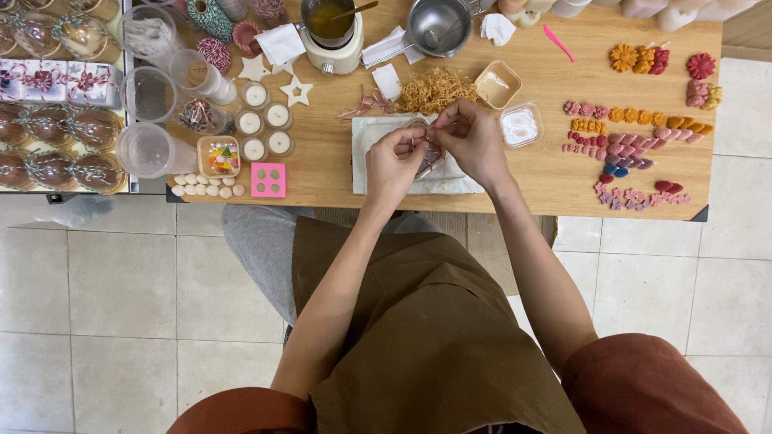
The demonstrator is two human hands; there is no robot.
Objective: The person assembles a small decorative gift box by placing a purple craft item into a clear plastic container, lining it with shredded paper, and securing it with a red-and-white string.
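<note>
Both my hands meet over a white cloth (371, 137) on the wooden table (547, 173). My left hand (392, 165) and my right hand (470, 138) pinch a thin red-and-white string (419, 138) above a small clear wrapped item (430, 159). The fingers hide most of that item. A heap of tan shredded filler (434, 88) lies just beyond my hands.
Rows of small coloured flower-shaped pieces (635, 133) cover the table's right side. At left stand tealight candles (265, 120), clear cups (149, 92), a pink mould (268, 179) and twine spools (211, 18). A wax melter (330, 36) and metal pot (438, 24) sit at the back. Wrapped items (52, 137) fill the left shelf.
</note>
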